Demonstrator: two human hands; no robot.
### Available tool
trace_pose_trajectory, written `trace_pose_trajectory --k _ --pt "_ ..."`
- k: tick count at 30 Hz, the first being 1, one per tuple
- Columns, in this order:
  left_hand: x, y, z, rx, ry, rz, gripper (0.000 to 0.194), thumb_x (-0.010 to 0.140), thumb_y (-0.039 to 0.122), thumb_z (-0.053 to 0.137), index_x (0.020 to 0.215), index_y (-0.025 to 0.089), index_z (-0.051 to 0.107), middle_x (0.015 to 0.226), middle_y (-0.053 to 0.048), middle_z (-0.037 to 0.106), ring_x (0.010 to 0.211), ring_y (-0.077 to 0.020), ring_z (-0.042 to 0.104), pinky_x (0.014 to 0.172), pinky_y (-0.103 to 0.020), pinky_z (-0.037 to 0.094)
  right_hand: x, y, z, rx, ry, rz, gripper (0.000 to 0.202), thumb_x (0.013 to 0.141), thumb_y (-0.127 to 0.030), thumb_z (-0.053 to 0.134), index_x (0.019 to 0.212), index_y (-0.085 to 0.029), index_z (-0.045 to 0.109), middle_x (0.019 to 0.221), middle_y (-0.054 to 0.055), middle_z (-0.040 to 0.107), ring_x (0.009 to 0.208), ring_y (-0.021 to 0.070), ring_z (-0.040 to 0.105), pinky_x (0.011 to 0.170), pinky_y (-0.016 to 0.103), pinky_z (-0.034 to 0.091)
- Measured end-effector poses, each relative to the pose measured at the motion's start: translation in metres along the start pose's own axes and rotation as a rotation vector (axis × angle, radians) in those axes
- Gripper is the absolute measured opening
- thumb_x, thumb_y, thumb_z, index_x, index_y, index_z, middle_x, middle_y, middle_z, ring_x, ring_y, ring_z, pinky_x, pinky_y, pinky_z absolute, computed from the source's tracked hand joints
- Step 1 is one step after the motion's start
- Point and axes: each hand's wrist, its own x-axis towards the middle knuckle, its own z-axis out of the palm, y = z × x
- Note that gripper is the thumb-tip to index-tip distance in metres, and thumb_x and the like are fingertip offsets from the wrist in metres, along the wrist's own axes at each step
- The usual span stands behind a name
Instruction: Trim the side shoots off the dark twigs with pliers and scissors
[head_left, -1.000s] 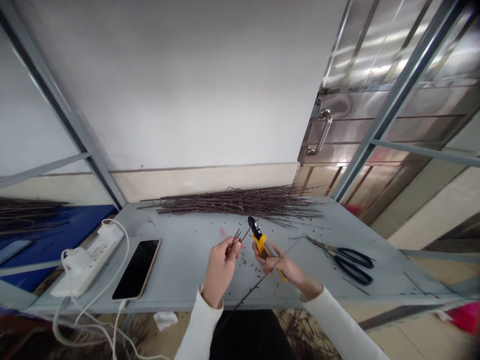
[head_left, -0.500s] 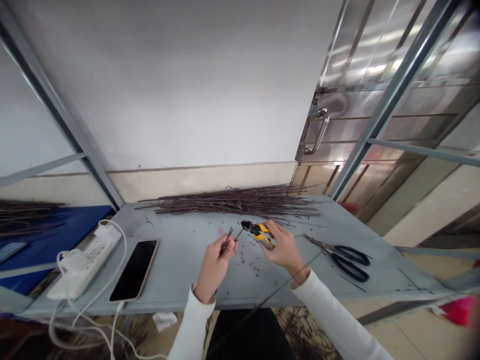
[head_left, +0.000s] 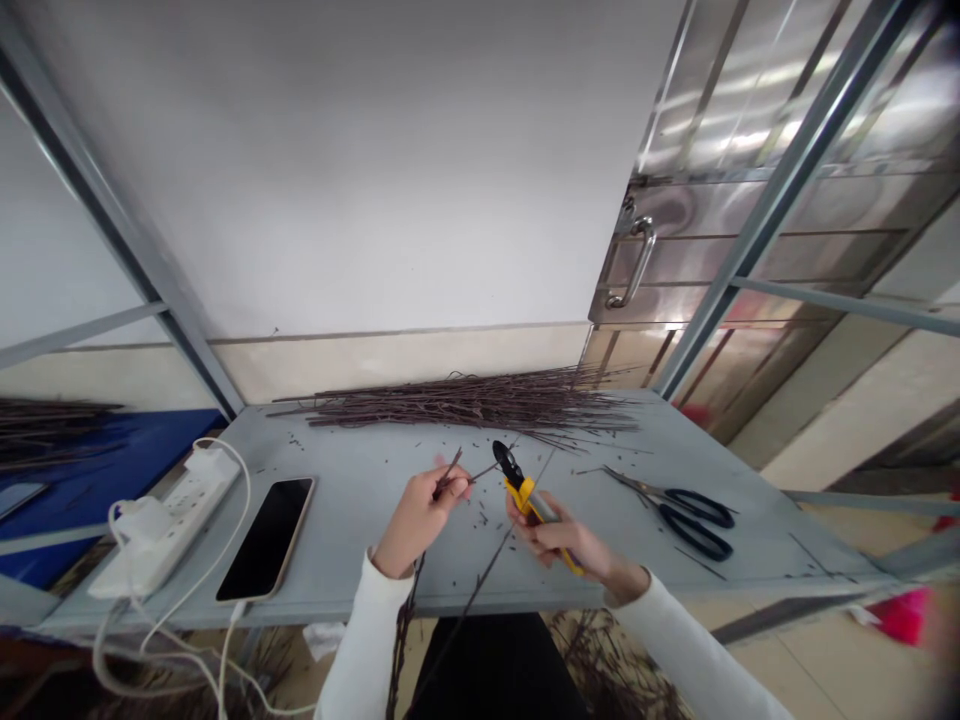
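My left hand [head_left: 418, 515] is closed around a few thin dark twigs [head_left: 451, 465], their short ends poking out past the thumb. One twig reaches from it toward the jaws of the diagonal cutting pliers [head_left: 534, 498]. Those yellow-and-black pliers are gripped in my right hand [head_left: 562, 540], jaws pointing up and left, with the twig's tip close by. A long thin twig [head_left: 491, 565] slants past my right fingers toward my lap; whether they hold it I cannot tell. Behind both hands lies a large bundle of dark twigs [head_left: 465, 402].
Dark-handled scissors [head_left: 697, 520] lie on the grey table [head_left: 360, 560] at the right. To the left are a phone [head_left: 268, 540] and a white power strip [head_left: 165, 520] with cables. Small twig clippings are scattered about. Metal posts [head_left: 199, 360] frame the table.
The pliers have turned more upright and my right hand has rolled over and come slightly nearer to me. My left hand still holds its twigs, shifted slightly left.
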Motion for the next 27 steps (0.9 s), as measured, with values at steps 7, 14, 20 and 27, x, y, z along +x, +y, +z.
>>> trace_pose_trajectory --k 7,14,20,27 --pt "0.000 0.006 0.005 -0.033 -0.033 0.023 0.034 0.088 0.044 0.043 0.067 0.018 0.048 0.059 0.005 0.039 0.055 -0.0109 0.033 0.055 -0.024 0.027 0.004 0.007 0.007 0.563 -0.473 0.114 0.026 0.051 -0.014 0.048 0.074 -0.023 0.037 0.056 -0.009 0.028 0.043 0.0052 0.018 0.039 0.017 0.019" --pt "-0.004 0.002 0.011 -0.165 -0.076 -0.044 0.032 0.088 0.044 0.044 0.069 0.018 0.046 0.058 0.005 0.035 0.053 -0.0102 0.029 0.052 -0.024 0.024 0.011 0.014 -0.006 -0.285 0.250 -0.298 0.032 0.065 -0.019 0.055 0.096 -0.022 0.048 0.074 -0.003 0.045 0.063 0.0105 0.042 0.057 0.023 0.037" --pt "-0.003 0.004 0.016 -0.323 -0.127 -0.071 0.036 0.083 0.050 0.049 0.068 0.018 0.044 0.059 0.005 0.038 0.052 -0.0084 0.028 0.049 -0.022 0.022 0.018 -0.003 -0.016 -1.097 0.501 -0.602 0.036 0.062 -0.014 0.049 0.096 -0.022 0.044 0.075 -0.001 0.050 0.061 0.0129 0.046 0.056 0.023 0.040" --pt "-0.004 0.024 0.011 -0.452 -0.161 -0.125 0.045 0.074 0.060 0.057 0.064 0.019 0.042 0.049 0.010 0.030 0.041 -0.0042 0.014 0.039 -0.022 0.010 0.032 -0.020 -0.033 -1.388 0.747 -0.866 0.029 0.061 -0.016 0.048 0.089 -0.022 0.044 0.075 0.002 0.054 0.065 0.0173 0.052 0.059 0.025 0.041"
